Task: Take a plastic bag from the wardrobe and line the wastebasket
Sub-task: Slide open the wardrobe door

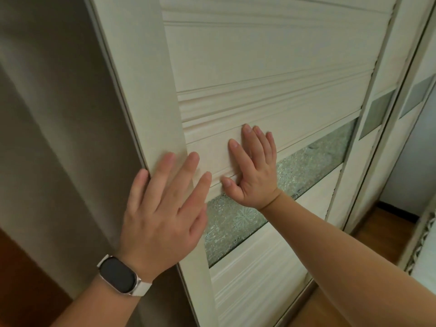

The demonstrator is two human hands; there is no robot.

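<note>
Head view faces the pale wardrobe [271, 55] close up, its sliding door filling most of the frame. The left hand [162, 208] lies flat on the door's left upright, fingers straight and spread, fingertips at its outer edge beside a brown curtain [59, 138]. The right hand [254, 171] presses flat on the ribbed panel, fingers straight and close together, just above a frosted glass strip [313, 161]. A watch [119, 274] with a white band sits on the left wrist. Wooden floor [387, 223] shows at lower right.
</note>
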